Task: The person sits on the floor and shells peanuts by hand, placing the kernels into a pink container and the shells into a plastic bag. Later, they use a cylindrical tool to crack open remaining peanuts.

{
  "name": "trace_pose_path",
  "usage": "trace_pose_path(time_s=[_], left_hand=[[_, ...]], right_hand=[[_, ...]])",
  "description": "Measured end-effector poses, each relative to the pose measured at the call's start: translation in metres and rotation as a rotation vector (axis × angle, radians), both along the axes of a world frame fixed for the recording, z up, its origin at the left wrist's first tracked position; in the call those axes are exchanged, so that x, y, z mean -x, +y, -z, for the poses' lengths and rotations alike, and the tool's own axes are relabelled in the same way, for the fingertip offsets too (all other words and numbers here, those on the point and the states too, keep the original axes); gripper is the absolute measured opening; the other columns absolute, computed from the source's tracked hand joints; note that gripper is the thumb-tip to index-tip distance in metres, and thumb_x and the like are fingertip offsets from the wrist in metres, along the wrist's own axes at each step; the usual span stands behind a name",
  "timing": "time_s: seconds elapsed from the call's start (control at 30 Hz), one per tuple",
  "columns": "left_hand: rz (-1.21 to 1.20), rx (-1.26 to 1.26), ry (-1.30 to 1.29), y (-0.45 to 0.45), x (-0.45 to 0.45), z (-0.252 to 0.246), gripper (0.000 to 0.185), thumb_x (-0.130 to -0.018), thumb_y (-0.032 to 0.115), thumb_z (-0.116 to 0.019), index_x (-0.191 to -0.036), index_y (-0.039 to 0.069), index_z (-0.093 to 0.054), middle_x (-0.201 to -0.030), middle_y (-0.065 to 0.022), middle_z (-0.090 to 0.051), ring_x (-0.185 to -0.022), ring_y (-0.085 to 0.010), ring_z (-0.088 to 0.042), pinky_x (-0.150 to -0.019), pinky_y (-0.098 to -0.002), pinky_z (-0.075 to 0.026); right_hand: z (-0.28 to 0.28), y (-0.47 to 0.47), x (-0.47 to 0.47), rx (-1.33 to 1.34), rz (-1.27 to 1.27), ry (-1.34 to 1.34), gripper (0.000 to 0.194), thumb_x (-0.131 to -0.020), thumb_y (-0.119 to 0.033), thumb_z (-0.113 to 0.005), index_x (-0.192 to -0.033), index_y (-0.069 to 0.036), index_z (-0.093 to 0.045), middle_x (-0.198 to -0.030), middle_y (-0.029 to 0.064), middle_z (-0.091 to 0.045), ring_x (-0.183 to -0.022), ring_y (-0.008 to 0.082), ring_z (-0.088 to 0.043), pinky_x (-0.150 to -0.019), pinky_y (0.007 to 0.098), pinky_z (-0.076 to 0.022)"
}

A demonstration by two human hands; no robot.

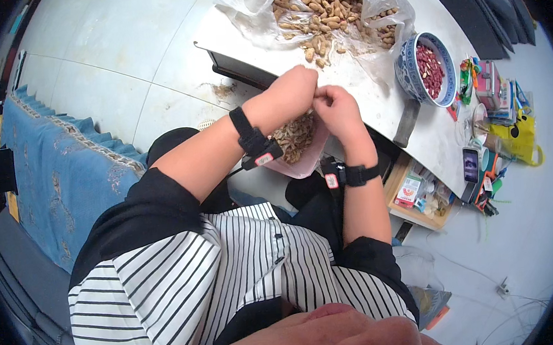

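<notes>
My left hand (295, 90) and my right hand (338, 109) meet at the fingertips over a pink plastic container (299, 170) filled with broken peanut shells (294, 140). Whatever is between the fingers is too small or too hidden to tell. Beyond the hands, unshelled peanuts (329, 0) lie heaped on an opened clear plastic bag (253, 13) on the white table. To the right of that heap, a blue-and-white patterned bowl (409, 69) holds shelled red-skinned peanuts (429, 68). Each wrist wears a black strap with a small device.
An open wooden drawer (394, 205) with packets juts out below the white table (428, 147). A smartphone (470, 164), cups, a pink case (488, 83) and a yellow bag (519, 138) crowd the right side. Blue cloth (65, 177) covers something at left.
</notes>
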State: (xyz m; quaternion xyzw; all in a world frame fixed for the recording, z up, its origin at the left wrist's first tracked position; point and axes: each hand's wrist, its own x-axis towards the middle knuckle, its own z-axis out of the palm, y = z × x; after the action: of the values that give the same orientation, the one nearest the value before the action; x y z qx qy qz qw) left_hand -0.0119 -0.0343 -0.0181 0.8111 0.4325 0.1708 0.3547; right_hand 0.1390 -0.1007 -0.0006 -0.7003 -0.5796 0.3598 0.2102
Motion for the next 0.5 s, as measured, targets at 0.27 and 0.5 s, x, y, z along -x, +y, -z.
trace_pose_path(time_s=[0.27,0.5], left_hand=[[-0.014,-0.028,-0.015,0.006,0.019,-0.015,0.010,-0.081,0.006,-0.062,-0.084,-0.002,-0.067,-0.085,-0.0254,-0.067,-0.084,-0.0439,-0.065,-0.075,-0.0474,-0.052],[-0.156,-0.066,-0.008,0.023,0.016,-0.018,0.016,-0.084,-0.001,-0.052,-0.097,-0.007,-0.060,-0.092,-0.0291,-0.064,-0.088,-0.0469,-0.064,-0.078,-0.0506,-0.053]], right_hand=[[0.006,0.061,-0.029,-0.535,0.054,-0.346,0.018,-0.086,-0.012,-0.067,-0.100,-0.002,-0.072,-0.096,0.0180,-0.069,-0.088,0.0315,-0.067,-0.082,0.0380,-0.0523],[0.009,0.068,-0.027,-0.300,0.006,-0.375,0.019,-0.082,-0.012,-0.072,-0.097,-0.001,-0.072,-0.088,0.0158,-0.070,-0.083,0.0291,-0.068,-0.078,0.0367,-0.0529]])
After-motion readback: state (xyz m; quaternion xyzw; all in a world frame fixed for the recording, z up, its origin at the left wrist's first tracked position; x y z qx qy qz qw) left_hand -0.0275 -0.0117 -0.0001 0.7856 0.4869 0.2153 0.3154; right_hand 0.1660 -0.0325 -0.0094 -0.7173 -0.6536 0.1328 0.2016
